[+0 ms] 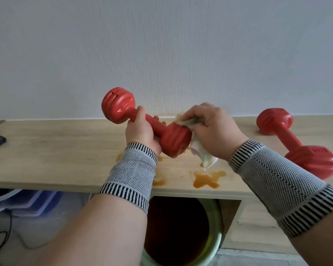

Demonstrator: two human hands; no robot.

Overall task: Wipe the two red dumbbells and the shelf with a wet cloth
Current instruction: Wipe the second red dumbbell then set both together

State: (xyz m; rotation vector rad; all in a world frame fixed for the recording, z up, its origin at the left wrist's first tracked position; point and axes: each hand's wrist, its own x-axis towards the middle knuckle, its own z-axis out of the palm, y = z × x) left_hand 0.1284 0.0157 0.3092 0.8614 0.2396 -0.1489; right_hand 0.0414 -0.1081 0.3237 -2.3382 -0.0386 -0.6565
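The left hand (142, 133) held one red dumbbell (146, 122) up above the shelf (56, 160), its fingers (140, 110) curled tight round the handle, the bar tilted so that the far head rose toward the wall and the near head dipped toward the person. The right hand (210, 129) gripped the cloth (200, 150) bunched in its closed fingers and pressed it against the side of that near head, a loose tail of cloth hanging down below the palm. The step in hand looked to be the cleaning of this lower head. To do it well, the left hand would need to roll the bar so each ridged face came round to the cloth, and the cloth should be worked into the grooves, not only across the crowns. The handle and far head appeared yet to be done. The second dumbbell (296, 143) lay on the shelf well off to the right, untouched by either hand. Orange-brown stains (206, 180) sat on the shelf directly below the work, near its front edge; keeping the hanging tail clear of them would likely spare the cloth from smearing that mess back onto the dumbbell.
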